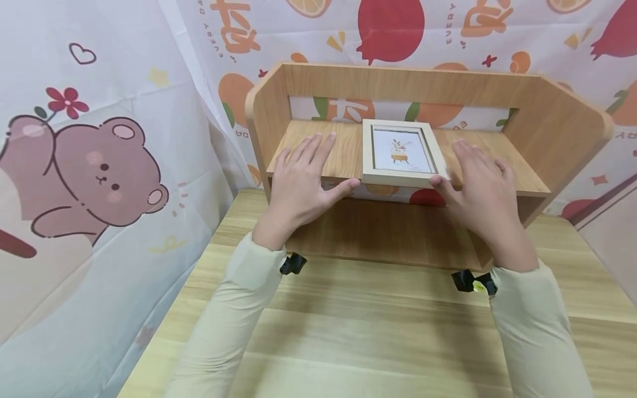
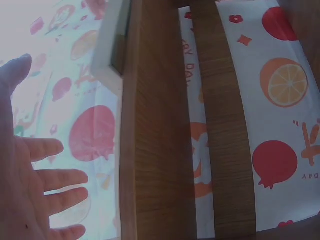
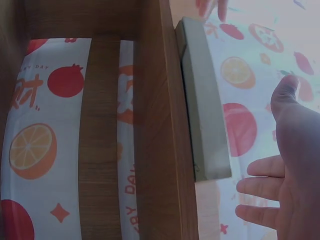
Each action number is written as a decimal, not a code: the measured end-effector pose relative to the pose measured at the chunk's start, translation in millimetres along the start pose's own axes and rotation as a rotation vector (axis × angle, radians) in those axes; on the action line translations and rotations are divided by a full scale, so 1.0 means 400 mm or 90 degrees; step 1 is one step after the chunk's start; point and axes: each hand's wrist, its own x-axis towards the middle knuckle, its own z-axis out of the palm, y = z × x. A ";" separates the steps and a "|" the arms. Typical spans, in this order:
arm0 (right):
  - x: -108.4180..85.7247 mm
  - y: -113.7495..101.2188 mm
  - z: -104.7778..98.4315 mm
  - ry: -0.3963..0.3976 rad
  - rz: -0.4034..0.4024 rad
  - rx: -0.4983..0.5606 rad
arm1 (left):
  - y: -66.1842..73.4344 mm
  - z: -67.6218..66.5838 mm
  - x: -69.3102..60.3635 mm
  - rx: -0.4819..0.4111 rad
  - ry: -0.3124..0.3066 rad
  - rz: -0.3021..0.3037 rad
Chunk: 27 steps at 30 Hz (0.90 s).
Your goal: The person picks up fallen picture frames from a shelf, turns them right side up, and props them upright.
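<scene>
Presumably at positioning, the left hand (image 1: 303,185) and right hand (image 1: 480,188), splayed, empty, flank a cream rectangular picture frame (image 1: 402,152); further adjustment would need even contact.

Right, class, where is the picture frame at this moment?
In the head view, the picture frame lies face up at the front edge of the upper board of the wooden shelf, a little right of the image's centre.
</scene>
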 end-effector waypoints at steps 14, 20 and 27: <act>0.077 0.001 0.024 -0.083 0.038 0.014 | -0.001 0.050 0.093 -0.025 -0.077 -0.041; 0.093 0.006 0.038 -0.113 0.043 0.036 | 0.002 0.064 0.106 -0.041 -0.100 -0.070; 0.099 0.015 0.037 -0.136 0.049 0.050 | -0.001 0.078 0.115 -0.081 -0.124 -0.094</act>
